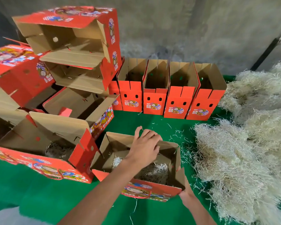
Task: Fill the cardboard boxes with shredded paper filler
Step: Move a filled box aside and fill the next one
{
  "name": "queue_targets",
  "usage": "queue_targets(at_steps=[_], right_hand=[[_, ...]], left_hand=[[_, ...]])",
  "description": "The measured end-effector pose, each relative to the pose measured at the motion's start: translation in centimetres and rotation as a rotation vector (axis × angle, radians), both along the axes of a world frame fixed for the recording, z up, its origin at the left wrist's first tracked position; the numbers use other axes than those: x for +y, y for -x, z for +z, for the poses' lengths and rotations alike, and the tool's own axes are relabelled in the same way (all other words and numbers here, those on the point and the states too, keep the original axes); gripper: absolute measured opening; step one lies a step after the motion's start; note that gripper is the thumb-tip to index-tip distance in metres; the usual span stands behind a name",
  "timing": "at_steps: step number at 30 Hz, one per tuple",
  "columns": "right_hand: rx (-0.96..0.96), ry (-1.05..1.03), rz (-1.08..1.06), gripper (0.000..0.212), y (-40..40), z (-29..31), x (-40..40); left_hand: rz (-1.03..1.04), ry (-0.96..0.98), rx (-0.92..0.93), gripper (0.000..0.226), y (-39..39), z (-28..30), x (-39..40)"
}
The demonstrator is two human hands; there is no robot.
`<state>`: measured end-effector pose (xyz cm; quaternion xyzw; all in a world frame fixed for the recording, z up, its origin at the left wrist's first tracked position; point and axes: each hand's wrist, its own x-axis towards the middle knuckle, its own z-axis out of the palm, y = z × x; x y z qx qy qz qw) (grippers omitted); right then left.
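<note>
Box (152, 189) gripped from two sides: left hand (143, 150) reaching over the open top, fingers hooked on the far wall; right hand (186, 194) clamped on the near right corner, fingers hidden behind the cardboard. Likely held this way to steady or shift the box now that shredded paper (154, 173) covers its bottom, though only as a thin layer, so perhaps more to add. Flaps standing up, probably kept open for further handfuls. Heaped filler pile (243, 159) just to the right of the right hand, within easy reach for grabbing. Beyond the left hand, row of upright boxes (169, 88) standing side by side, tops open, insides too dark to judge fill. Left of the left hand, stacked boxes (68, 62) tipped on their sides, one near box (44, 143) showing a little filler inside. Green surface (39, 197) underneath, loose strands (178, 133) scattered near the pile.
</note>
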<state>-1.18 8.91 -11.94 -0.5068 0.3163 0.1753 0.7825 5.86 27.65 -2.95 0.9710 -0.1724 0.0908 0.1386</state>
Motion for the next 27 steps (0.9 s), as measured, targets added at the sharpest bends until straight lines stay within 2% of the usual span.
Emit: queue_targets(at_steps=[3,7,12,14,16,17,19,22,25,27], right_hand=[[0.001,0.049,0.060,0.035,-0.2,0.1,2.9],[-0.087,0.176,0.204,0.051,-0.6,1.1,7.5],[-0.100,0.135,0.246,0.050,-1.5,1.8,11.0],[-0.120,0.159,0.291,0.057,-1.8,2.0,12.0],[-0.174,0.181,0.313,0.055,-1.7,2.1,13.1],[-0.199,0.169,0.319,0.061,-1.8,2.1,13.6],[-0.199,0.128,0.327,0.087,-1.8,1.9,14.9],[-0.229,0.172,0.334,0.080,-1.8,2.1,16.9],[-0.202,0.240,0.411,0.100,-1.5,1.6,18.1],[-0.189,0.271,0.422,0.112,-1.5,1.0,18.2]], left_hand=[[0.033,-0.005,0.030,0.019,0.0,0.3,1.9],[0.091,-0.005,0.075,0.020,0.1,0.7,5.0],[0.165,0.004,0.097,0.015,0.2,1.1,8.0],[0.188,-0.003,0.084,0.012,0.3,1.2,9.0],[0.207,-0.006,0.082,0.011,0.4,1.2,9.9],[0.218,-0.004,0.083,0.012,0.4,1.4,10.4],[0.236,0.003,0.092,0.014,0.4,1.6,11.3],[0.250,0.024,0.095,0.014,0.3,1.7,12.6],[0.233,0.072,0.120,0.016,0.3,2.1,13.6],[0.236,0.170,0.115,0.017,-0.1,2.8,14.0]])
